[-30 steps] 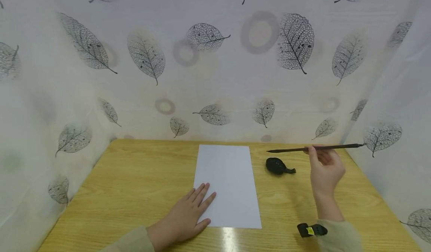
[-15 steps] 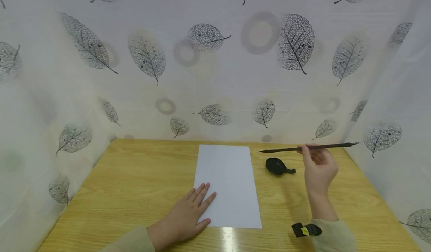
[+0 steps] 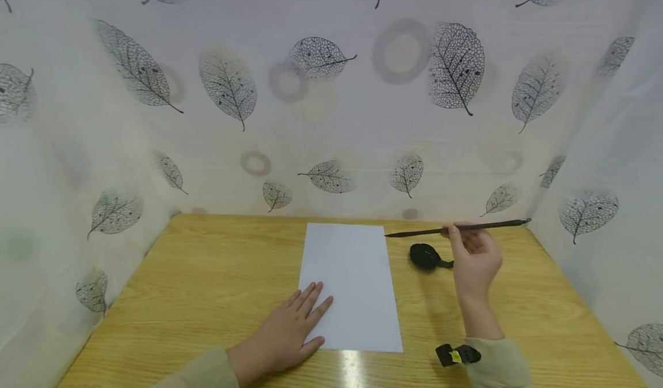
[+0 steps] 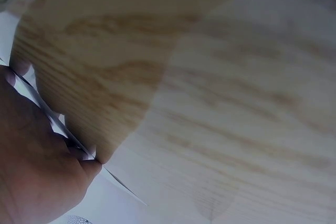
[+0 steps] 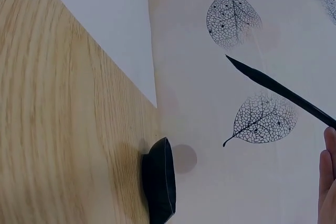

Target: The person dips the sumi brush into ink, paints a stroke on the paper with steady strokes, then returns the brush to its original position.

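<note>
My left hand (image 3: 291,329) lies flat with its fingers spread over the lower left edge of a white sheet of paper (image 3: 357,284). In the left wrist view the same hand (image 4: 39,163) rests along the paper's thin edge. Between thumb and fingers, my right hand (image 3: 476,261) pinches a dark calligraphy brush (image 3: 499,225) held nearly level above the table. The brush tip points left, by the paper's upper right corner in the head view. A small black dish (image 3: 425,257) with a stem-like handle sits right of the paper, its handle end partly hidden by my right hand.
Everything stands on a yellow wood-grain table (image 3: 217,267). A pale curtain (image 3: 336,129) printed with dark leaves encloses the back and both sides. A black strap device (image 3: 457,354) is worn at the right wrist.
My right hand has moved left with the brush, bringing its tip from above the black dish to the paper's upper right corner. The left hand and the paper have stayed still.
</note>
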A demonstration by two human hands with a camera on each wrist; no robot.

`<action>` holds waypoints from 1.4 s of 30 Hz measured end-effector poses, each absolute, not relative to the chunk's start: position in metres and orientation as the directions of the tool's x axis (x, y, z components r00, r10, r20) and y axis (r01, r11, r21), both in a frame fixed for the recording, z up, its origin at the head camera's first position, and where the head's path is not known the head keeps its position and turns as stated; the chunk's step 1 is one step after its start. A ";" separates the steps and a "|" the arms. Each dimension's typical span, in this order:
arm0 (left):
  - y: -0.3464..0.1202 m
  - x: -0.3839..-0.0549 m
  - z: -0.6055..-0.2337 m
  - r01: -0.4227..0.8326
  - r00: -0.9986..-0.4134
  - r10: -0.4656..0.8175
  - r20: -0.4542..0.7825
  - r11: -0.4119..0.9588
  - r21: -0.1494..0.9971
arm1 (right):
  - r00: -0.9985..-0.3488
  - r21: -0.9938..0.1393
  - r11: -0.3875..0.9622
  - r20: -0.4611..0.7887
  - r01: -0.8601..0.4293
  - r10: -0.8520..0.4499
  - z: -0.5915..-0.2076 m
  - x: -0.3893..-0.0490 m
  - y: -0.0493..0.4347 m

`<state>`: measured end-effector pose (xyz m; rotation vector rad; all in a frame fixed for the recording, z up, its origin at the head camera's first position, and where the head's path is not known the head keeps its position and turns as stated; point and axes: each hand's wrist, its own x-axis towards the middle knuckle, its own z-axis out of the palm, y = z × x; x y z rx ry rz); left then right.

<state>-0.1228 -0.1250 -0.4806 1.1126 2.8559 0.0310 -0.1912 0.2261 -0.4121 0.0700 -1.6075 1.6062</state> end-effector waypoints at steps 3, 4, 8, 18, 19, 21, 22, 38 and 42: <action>-0.125 -0.123 -0.480 0.673 -0.735 0.675 -0.067 0.738 0.044 | -0.650 -0.802 0.184 0.574 -0.568 0.498 -0.414 -0.192 0.223; -0.125 -0.123 -0.480 0.673 -0.735 0.674 -0.067 0.738 0.043 | -0.653 -0.805 0.187 0.572 -0.563 0.496 -0.414 -0.193 0.222; -0.125 -0.123 -0.480 0.673 -0.736 0.674 -0.067 0.738 0.045 | -0.674 -0.816 0.172 0.558 -0.552 0.484 -0.416 -0.194 0.218; -0.125 -0.123 -0.481 0.683 -0.728 0.684 -0.047 0.729 0.038 | -0.709 -0.824 0.089 0.532 -0.560 0.463 -0.422 -0.199 0.206; -0.126 -0.123 -0.482 0.687 -0.725 0.688 -0.036 0.726 0.035 | -0.710 -0.823 0.086 0.533 -0.562 0.460 -0.423 -0.200 0.205; -0.126 -0.123 -0.485 0.694 -0.719 0.695 -0.014 0.719 0.031 | -0.713 -0.822 0.084 0.535 -0.563 0.454 -0.424 -0.200 0.203; -0.127 -0.123 -0.486 0.697 -0.717 0.697 -0.007 0.717 0.029 | -0.714 -0.822 0.083 0.535 -0.563 0.452 -0.424 -0.200 0.202; -0.124 -0.122 -0.478 0.670 -0.738 0.670 -0.085 0.742 0.028 | -0.749 -0.843 0.154 0.530 -0.515 0.398 -0.436 -0.200 0.189; -0.124 -0.122 -0.479 0.669 -0.738 0.669 -0.087 0.742 0.035 | -0.752 -0.841 0.169 0.536 -0.513 0.383 -0.438 -0.201 0.186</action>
